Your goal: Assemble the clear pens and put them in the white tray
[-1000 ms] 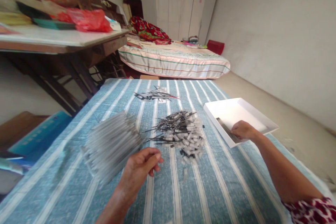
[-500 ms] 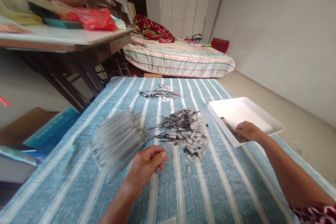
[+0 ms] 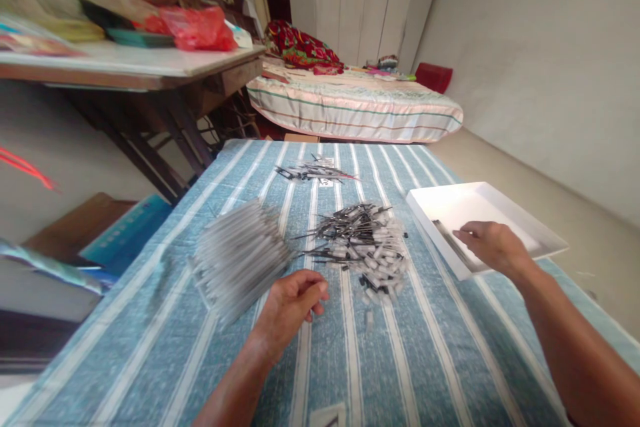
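Below — white tray [image 3: 475, 203] on striped cloth [image 3: 380, 367] | beyond — bed [image 3: 360, 107], pale wardrobe [image 3: 355, 10]

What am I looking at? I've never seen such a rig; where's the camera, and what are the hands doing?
No machine here: a person works bare-handed, filmed by one head-worn camera looking forward and down. On the striped cloth lie a bundle of pale tubes, a heap of dark pieces with whitish parts, and, farther off, a smaller pile. The left hand, loosely curled, is near the bundle; I see nothing in it. The right hand is over the white box, by a dark strip; whether its grip holds anything is unclear.
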The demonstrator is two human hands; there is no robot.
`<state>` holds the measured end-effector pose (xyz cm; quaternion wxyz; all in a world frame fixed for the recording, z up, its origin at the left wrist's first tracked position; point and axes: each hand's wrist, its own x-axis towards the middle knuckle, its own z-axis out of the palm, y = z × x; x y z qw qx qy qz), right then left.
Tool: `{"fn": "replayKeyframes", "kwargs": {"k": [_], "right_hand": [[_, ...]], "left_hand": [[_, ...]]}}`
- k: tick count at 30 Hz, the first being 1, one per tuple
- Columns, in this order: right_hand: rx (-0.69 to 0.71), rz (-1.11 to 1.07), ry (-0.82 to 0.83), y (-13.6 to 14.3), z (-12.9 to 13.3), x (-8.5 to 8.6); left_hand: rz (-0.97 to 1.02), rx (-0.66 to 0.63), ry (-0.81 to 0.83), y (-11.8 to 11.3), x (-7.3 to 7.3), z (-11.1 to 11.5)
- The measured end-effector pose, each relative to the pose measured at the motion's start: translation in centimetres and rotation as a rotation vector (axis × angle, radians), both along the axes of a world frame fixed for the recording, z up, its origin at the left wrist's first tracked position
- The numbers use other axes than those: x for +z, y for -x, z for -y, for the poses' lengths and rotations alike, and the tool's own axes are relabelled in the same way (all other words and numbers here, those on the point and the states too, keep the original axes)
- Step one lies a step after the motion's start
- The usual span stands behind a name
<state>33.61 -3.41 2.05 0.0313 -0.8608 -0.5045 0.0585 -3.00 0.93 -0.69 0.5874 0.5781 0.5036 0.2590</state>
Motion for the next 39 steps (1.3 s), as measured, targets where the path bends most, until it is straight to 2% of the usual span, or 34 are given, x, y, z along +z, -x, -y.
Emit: {"fn": "replayKeyframes", "kwargs": {"k": [2,4,8,13,15,20,25,30,35,39], "right_hand": [[0.195,-0.171,-0.164,3.1,0.5,0.9],[0.361,-0.305,-0.218,6.6,0.7,1.1],[0.567,-0.279,-0.119,12.5,0.1,0.1],[0.644,-0.119,-0.012,16.2,-1.5,-1.0],[0.620,-0.062,0.008,16.9,-2.1,-1.2],[0.455,0.021,0.042,18.0,-3.6,-1.9],[0.400,0.016,0.039,18.3,-4.5,-2.6],[0.388,-0.027,-0.017,17.8,-4.4,-2.5],[0.429,-0.150,-0.146,17.6,-4.1,-2.8],[0.456,-0.246,-0.264,17.5,-3.6,-3.0]], "left_hand": [[-0.017,0.004,-0.003,-0.1,0.1,0.0],[-0.020,0.004,-0.011,-0.1,0.2,0.0],[-0.023,0.016,-0.028,0.1,0.0,-0.1],[-0.068,0.052,-0.060,0.2,-0.4,-0.3],[-0.087,0.043,-0.081,0.2,-0.6,-0.3],[-0.114,0.044,-0.096,0.2,-0.8,-0.2],[-0.131,0.047,-0.108,0.2,-0.6,0.0],[-0.162,0.048,-0.172,0.3,-0.6,-0.1],[-0.270,0.040,-0.303,0.2,-0.9,0.0],[-0.387,0.072,-0.510,1.0,-0.9,-0.2]]}}
